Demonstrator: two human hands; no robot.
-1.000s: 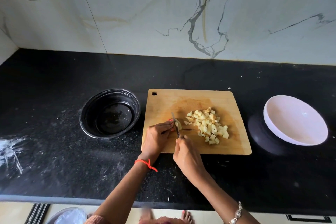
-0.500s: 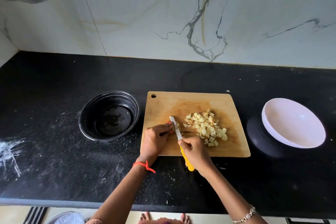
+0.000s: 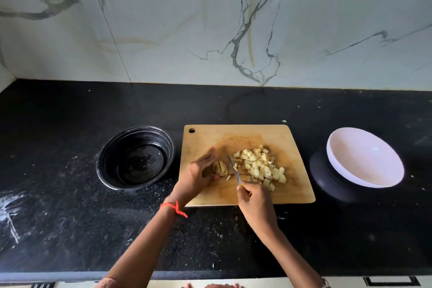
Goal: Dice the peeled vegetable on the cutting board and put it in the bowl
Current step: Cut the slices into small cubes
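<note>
L hand (image 3: 198,175) holds the uncut vegetable piece (image 3: 221,168) betw. fingers & thumb, on the cutting board (image 3: 292,194). R hand (image 3: 256,203) grips the knife (image 3: 233,167), blade just right of that piece. Diced pile (image 3: 261,167) lies right of blade. Black bowl (image 3: 101,166) left of board, white bowl (image 3: 364,159) right, both on bench (image 3: 70,217).
</note>
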